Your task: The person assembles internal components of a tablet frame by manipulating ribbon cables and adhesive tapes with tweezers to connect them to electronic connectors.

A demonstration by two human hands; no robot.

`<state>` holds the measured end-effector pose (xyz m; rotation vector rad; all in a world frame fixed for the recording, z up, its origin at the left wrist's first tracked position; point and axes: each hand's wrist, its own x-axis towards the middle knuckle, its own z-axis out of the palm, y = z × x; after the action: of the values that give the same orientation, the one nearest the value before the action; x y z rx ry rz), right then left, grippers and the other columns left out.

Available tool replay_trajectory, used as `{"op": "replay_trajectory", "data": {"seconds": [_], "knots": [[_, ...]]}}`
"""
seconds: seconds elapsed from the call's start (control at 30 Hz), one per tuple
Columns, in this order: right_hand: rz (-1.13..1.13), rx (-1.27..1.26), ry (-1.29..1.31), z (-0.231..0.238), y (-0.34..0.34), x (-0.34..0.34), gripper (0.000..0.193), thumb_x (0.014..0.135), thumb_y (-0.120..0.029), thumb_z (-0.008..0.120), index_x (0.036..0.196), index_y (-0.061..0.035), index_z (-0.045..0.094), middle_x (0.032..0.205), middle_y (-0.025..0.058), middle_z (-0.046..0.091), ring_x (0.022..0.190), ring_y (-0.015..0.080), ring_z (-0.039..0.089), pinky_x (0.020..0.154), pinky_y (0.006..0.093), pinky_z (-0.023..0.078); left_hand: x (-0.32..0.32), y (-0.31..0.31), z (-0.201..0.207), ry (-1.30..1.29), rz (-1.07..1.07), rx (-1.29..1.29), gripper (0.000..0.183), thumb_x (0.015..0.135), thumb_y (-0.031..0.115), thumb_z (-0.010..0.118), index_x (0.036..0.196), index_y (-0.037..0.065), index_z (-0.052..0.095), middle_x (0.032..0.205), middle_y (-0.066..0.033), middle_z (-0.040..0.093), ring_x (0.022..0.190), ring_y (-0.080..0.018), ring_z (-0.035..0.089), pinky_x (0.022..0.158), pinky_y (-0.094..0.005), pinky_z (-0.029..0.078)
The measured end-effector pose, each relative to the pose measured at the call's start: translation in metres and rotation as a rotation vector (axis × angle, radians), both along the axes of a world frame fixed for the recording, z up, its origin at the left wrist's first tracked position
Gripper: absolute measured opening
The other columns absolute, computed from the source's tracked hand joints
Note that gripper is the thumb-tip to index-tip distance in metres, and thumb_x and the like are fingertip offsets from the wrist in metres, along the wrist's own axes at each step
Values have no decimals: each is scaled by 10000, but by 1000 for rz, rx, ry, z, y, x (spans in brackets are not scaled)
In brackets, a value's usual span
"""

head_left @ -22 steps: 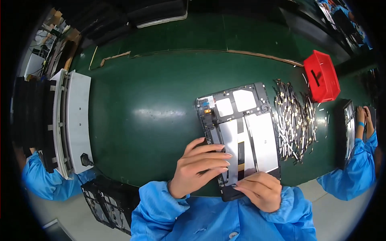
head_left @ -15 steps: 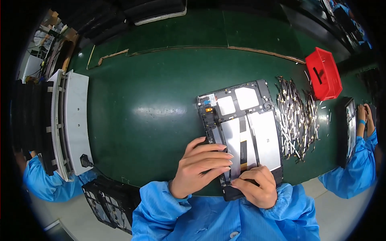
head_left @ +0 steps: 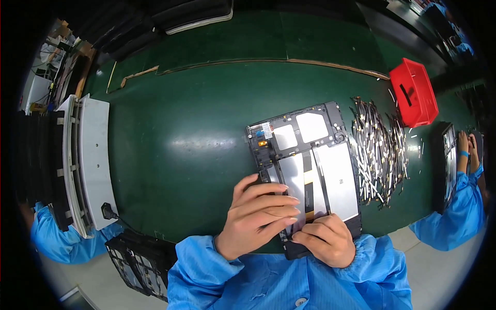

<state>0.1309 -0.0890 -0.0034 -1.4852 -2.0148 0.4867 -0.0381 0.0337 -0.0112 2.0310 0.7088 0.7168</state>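
An opened tablet (head_left: 336, 178) with a black frame and silver battery panels lies slightly turned on the green table in front of me. Over its lower left side is my left hand (head_left: 258, 213), fingers stretched out and slightly apart, their tips above a dark strip along the panel. My right hand (head_left: 328, 240) rests on the near part of the tablet. Its fingers are curled, with thumb and forefinger pinched together near the lower left corner; what is between them is too small to make out. Small boards and an orange part show at the tablet's far left corner.
Right of the tablet lies a heap of thin black-and-white cables (head_left: 380, 152), with a red bin (head_left: 413, 93) beyond. White panels (head_left: 95, 160) stand at the left. More opened tablets (head_left: 139, 263) are stacked at the near left. A co-worker's hands (head_left: 466, 147) are at the far right.
The whole view has shifted slightly. My right thumb and forefinger have stayed close to the tablet's lower left corner, and my left hand has barely moved.
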Motion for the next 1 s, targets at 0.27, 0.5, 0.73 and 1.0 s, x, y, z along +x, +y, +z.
{"op": "replay_trajectory", "data": {"seconds": [0.27, 0.5, 0.73, 1.0], "knots": [[-51, -13, -5, 3, 2, -5, 254, 592, -62, 688, 843, -97, 708, 845, 3, 620, 776, 181, 558, 687, 293, 467, 15, 16, -16, 43, -11, 133, 91, 734, 191, 745, 822, 169, 736, 969, 65, 680, 1088, -153, 551, 1036, -431, 254], [-51, -28, -11, 3, 3, -5, 244, 599, -79, 675, 839, -102, 711, 824, 10, 615, 764, 175, 550, 675, 289, 460, 17, 17, -19, 44, 9, 143, 94, 740, 196, 743, 826, 159, 729, 957, 69, 676, 1069, -138, 559, 1020, -408, 264], [-44, -29, -14, 0, 0, -2, 276, 642, -131, 655, 911, -89, 697, 914, -1, 603, 829, 153, 563, 642, 283, 435, 19, 17, -19, 46, 21, 138, 76, 741, 199, 741, 806, 164, 722, 953, 70, 674, 1058, -133, 559, 1020, -404, 264], [-18, -31, -15, 0, -1, -1, 284, 651, -133, 648, 927, -80, 691, 940, -2, 607, 833, 150, 560, 640, 280, 433, 19, 17, -18, 51, 27, 120, 75, 735, 202, 746, 791, 169, 707, 975, 68, 667, 1046, -129, 558, 1012, -393, 264]]}}
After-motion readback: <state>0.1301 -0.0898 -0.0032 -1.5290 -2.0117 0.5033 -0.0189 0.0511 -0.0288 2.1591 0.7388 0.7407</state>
